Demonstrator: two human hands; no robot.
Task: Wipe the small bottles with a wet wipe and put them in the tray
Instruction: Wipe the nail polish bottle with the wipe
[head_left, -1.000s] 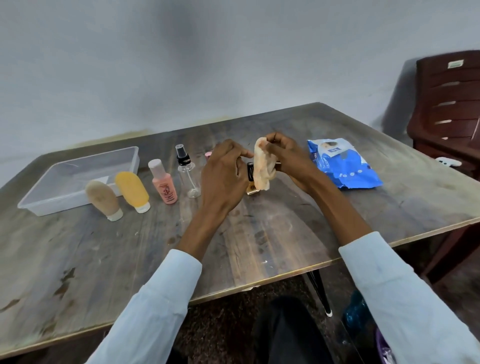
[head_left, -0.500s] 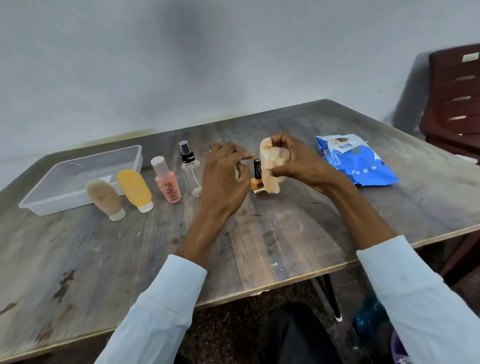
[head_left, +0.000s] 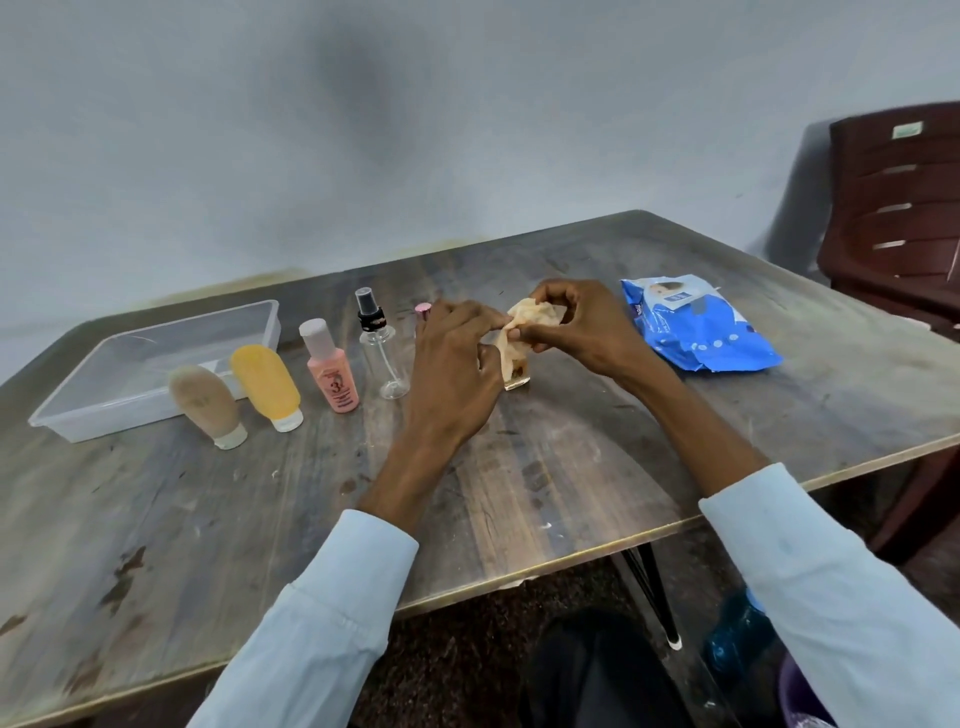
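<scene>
Both hands hold a crumpled, yellowish wet wipe (head_left: 524, 332) above the table's middle. My left hand (head_left: 457, 364) pinches its left edge and my right hand (head_left: 582, 325) grips its right side. Under the wipe stands a small orange bottle (head_left: 517, 378), mostly hidden. To the left stand a clear spray bottle (head_left: 382, 353), a pink bottle (head_left: 332, 374), a yellow tube (head_left: 267, 384) and a beige tube (head_left: 208, 405). A pink cap (head_left: 423, 310) peeks out behind my left hand. The clear plastic tray (head_left: 93, 410) lies at the far left with nothing visible in it.
A blue wet-wipe pack (head_left: 696, 327) lies on the wooden table (head_left: 519, 493) to the right of my hands. A dark red plastic chair (head_left: 898, 208) stands past the table's right corner. A wall runs behind the table.
My left hand has come back to the wipe and pinches it. The wipe now hangs over the small orange bottle, hiding its black cap.
</scene>
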